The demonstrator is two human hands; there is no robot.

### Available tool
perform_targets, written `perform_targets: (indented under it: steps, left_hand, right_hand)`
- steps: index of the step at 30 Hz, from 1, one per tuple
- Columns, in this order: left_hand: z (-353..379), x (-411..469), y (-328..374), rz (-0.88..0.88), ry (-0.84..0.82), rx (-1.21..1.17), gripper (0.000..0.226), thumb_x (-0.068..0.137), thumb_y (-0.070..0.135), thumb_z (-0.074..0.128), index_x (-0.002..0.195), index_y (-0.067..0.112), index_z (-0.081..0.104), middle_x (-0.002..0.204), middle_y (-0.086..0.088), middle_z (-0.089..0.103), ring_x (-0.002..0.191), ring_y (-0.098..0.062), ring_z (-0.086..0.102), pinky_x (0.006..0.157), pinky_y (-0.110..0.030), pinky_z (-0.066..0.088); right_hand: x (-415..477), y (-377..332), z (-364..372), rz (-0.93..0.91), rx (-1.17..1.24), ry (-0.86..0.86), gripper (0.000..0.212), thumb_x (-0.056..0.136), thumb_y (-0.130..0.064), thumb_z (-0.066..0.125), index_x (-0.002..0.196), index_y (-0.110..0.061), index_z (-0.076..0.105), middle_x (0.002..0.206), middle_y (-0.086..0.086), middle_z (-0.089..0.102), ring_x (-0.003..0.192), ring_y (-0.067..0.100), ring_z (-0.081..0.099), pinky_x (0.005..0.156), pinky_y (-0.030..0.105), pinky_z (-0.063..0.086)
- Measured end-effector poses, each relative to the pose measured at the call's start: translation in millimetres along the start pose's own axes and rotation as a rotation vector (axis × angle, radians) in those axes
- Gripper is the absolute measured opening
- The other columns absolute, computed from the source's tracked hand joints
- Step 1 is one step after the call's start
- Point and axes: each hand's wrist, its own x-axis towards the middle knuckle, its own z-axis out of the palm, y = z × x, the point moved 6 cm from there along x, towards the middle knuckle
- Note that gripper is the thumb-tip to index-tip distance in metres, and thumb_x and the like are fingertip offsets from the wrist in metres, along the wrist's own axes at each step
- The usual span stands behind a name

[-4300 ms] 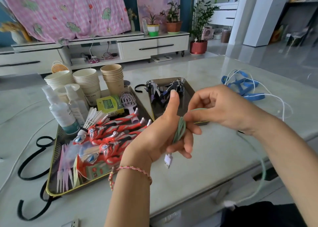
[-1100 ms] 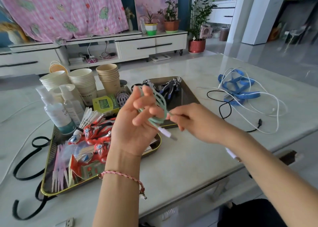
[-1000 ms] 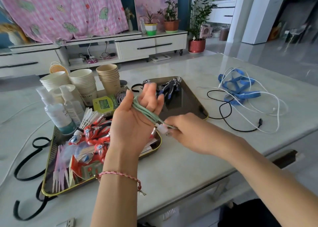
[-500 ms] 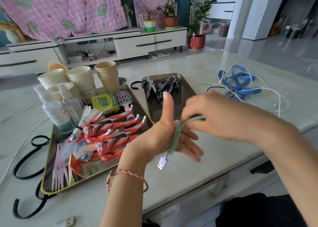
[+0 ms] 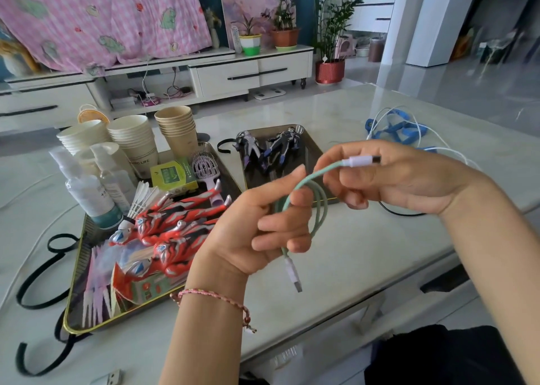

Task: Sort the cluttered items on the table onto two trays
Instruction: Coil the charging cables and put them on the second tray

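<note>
- Left hand (image 5: 257, 227): raised over the table (image 5: 365, 253), fingers curled inward, thumb stretched out. The green cable (image 5: 323, 206) is looped round the fingers and gripped there.
- Lower plug (image 5: 293, 273), pale, hangs free under the left hand, clear of the table top.
- Right hand (image 5: 403, 180): fingers bent, pinching the cable's other end just behind the upper plug (image 5: 362, 160), whose tip points right.
- Both hands are near each other in the air, in front of the right tray (image 5: 302, 132).
- Right tray holds two dark figures (image 5: 271, 151), lying down.
- Left tray (image 5: 70, 323) holds red figures (image 5: 175, 227), spray bottles (image 5: 84, 186), a hairbrush (image 5: 204, 165) and a green box (image 5: 172, 175).
- Paper cups (image 5: 134, 139) are stacked at its far end; in or behind the tray, cannot tell.
- Far right, on the table: blue straps (image 5: 400, 127) tangled with a white cable (image 5: 438, 145).
</note>
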Motion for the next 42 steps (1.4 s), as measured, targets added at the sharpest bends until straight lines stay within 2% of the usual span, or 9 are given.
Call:
perform_targets:
  steps: [3, 8, 12, 18, 23, 29, 34, 39, 42]
  left_hand:
    - [2, 0, 3, 0.029, -0.113, -0.157, 0.039, 0.098, 0.035, 0.040, 0.074, 0.007, 0.056, 0.044, 0.005, 0.033, 0.032, -0.012, 0.030, 0.053, -0.022, 0.043]
    - [0, 2, 5, 0.113, -0.112, -0.265, 0.031, 0.095, 0.026, 0.050, 0.072, 0.005, 0.054, 0.043, 0.002, 0.033, 0.032, -0.014, 0.031, 0.054, -0.022, 0.041]
    - [-5, 4, 5, 0.110, -0.039, -0.293, 0.032, 0.096, 0.024, 0.046, 0.071, 0.005, 0.055, 0.041, 0.002, 0.033, 0.032, -0.014, 0.030, 0.057, -0.022, 0.043]
    - [-23, -1, 4, 0.113, 0.314, 0.008, 0.042, 0.089, 0.029, 0.039, 0.055, 0.012, 0.057, 0.027, 0.008, 0.033, 0.025, -0.007, 0.023, 0.050, -0.018, 0.046]
    - [-16, 0, 11, 0.185, 0.404, 0.044, 0.038, 0.082, 0.027, 0.045, 0.049, 0.011, 0.055, 0.027, 0.005, 0.031, 0.022, -0.007, 0.031, 0.046, -0.018, 0.047]
    - [-29, 3, 8, 0.178, 0.493, -0.012, 0.037, 0.078, 0.027, 0.052, 0.046, 0.009, 0.054, 0.024, 0.004, 0.029, 0.020, -0.007, 0.035, 0.047, -0.015, 0.048]
    - [-33, 0, 12, 0.238, 0.387, -0.058, 0.029, 0.082, 0.024, 0.058, 0.061, 0.005, 0.064, 0.034, 0.003, 0.041, 0.030, -0.007, 0.047, 0.056, -0.023, 0.056]
    - [-27, -6, 21, 0.302, 0.236, -0.099, 0.030, 0.096, 0.013, 0.043, 0.091, -0.008, 0.064, 0.051, -0.008, 0.061, 0.052, -0.019, 0.063, 0.087, -0.031, 0.053]
    - [-44, -6, 21, 0.303, 0.595, -0.038, 0.037, 0.087, 0.020, 0.049, 0.057, 0.008, 0.067, 0.032, 0.005, 0.043, 0.041, -0.009, 0.051, 0.053, -0.025, 0.056]
  right_hand:
    - [6, 5, -3, -0.038, 0.101, 0.076, 0.038, 0.057, -0.043, 0.083, 0.084, -0.020, 0.070, 0.078, -0.002, 0.064, 0.065, 0.009, 0.055, 0.057, 0.017, 0.045]
    - [12, 15, 22, 0.029, 0.160, -0.130, 0.073, 0.065, -0.029, 0.082, 0.129, -0.014, 0.051, 0.127, 0.016, 0.057, 0.115, 0.028, 0.057, 0.095, 0.040, 0.049]
    - [15, 20, 40, 0.127, 0.087, -0.123, 0.037, 0.084, -0.033, 0.061, 0.119, -0.021, 0.061, 0.126, 0.016, 0.059, 0.100, 0.017, 0.063, 0.086, 0.040, 0.054]
    - [17, 23, 42, 0.187, -0.073, -0.032, 0.044, 0.082, -0.033, 0.055, 0.118, -0.009, 0.063, 0.120, 0.022, 0.062, 0.076, 0.002, 0.058, 0.083, 0.029, 0.049]
    - [22, 17, 51, 0.115, 0.001, -0.040, 0.024, 0.070, -0.041, 0.059, 0.081, -0.029, 0.076, 0.088, -0.002, 0.074, 0.094, 0.026, 0.048, 0.068, 0.011, 0.046]
    - [30, 27, 50, 0.173, 0.003, 0.002, 0.028, 0.063, -0.045, 0.061, 0.078, -0.029, 0.077, 0.076, -0.008, 0.073, 0.050, -0.003, 0.045, 0.062, 0.003, 0.041]
    - [41, 27, 53, 0.116, 0.294, -0.004, 0.021, 0.058, -0.032, 0.066, 0.066, -0.016, 0.076, 0.080, -0.006, 0.074, 0.065, 0.001, 0.066, 0.047, 0.003, 0.041]
    - [47, 32, 47, 0.099, 0.510, -0.046, 0.034, 0.066, -0.026, 0.078, 0.094, -0.008, 0.071, 0.096, 0.005, 0.070, 0.083, 0.012, 0.062, 0.077, 0.017, 0.049]
    - [51, 35, 52, 0.118, 0.469, 0.075, 0.019, 0.076, -0.023, 0.058, 0.073, -0.016, 0.075, 0.069, -0.005, 0.069, 0.066, 0.004, 0.056, 0.067, 0.020, 0.038]
